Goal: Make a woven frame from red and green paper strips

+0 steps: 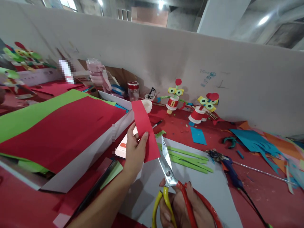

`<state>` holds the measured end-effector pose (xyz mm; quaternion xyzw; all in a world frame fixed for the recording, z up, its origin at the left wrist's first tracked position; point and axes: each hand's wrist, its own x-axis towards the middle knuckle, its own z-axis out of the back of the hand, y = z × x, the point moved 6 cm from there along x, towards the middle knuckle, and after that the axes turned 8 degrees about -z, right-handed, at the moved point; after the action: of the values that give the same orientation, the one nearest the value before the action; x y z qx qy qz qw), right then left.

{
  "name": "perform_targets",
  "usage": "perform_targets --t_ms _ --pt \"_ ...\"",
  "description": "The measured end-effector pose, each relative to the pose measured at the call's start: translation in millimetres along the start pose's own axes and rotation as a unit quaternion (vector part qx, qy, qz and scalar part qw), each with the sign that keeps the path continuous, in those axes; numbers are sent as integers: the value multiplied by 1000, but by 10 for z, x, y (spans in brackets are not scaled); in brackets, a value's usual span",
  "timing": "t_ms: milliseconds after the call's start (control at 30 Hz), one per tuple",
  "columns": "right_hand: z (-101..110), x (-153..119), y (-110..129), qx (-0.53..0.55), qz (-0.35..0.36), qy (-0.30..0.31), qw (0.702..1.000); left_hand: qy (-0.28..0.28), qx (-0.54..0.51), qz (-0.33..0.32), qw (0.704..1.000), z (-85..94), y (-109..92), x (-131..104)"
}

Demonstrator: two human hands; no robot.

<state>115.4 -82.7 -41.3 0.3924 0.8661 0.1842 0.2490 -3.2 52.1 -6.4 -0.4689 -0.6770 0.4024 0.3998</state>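
Observation:
Between the thumb and fingers of my left hand (136, 145) is a strip of red paper (144, 126), held upright. My right hand (182, 202) grips scissors (168, 174) with one yellow and one red handle. Their blades are slightly apart, close to the lower right corner of the red strip; whether they touch it I cannot tell. Beneath both hands lies a large pale sheet (206, 190). Several narrow green paper strips (190, 160) rest on it, to the right of the blades.
A white box (95, 148) with red and green sheets stands left. Two paper-cup figures (173, 103) stand by the wall. At right lie a blue glue gun (231, 172), blue paper scraps (256, 142) and a blue rectangle (198, 135). A lidded jar (133, 91) and pink tumbler (97, 71) stand behind.

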Motion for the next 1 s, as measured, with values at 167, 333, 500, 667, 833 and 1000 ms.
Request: perform_targets --t_ms 167,333,500,667,833,1000 --pt "-3 0 -12 9 -23 -7 1000 30 -23 18 999 -111 19 -108" --pt "7 -22 7 28 -15 -5 999 18 -57 37 998 -105 25 -119" --pt "-32 -14 50 20 -9 9 1000 13 -93 69 993 -114 42 -142" --pt "-44 -1 56 18 -8 20 1000 54 -156 110 980 -203 59 -208" --pt "71 8 -10 6 8 -21 1000 63 -181 193 962 -195 120 -137" --pt "85 30 -26 7 5 -31 999 57 -181 207 960 -182 135 -83"
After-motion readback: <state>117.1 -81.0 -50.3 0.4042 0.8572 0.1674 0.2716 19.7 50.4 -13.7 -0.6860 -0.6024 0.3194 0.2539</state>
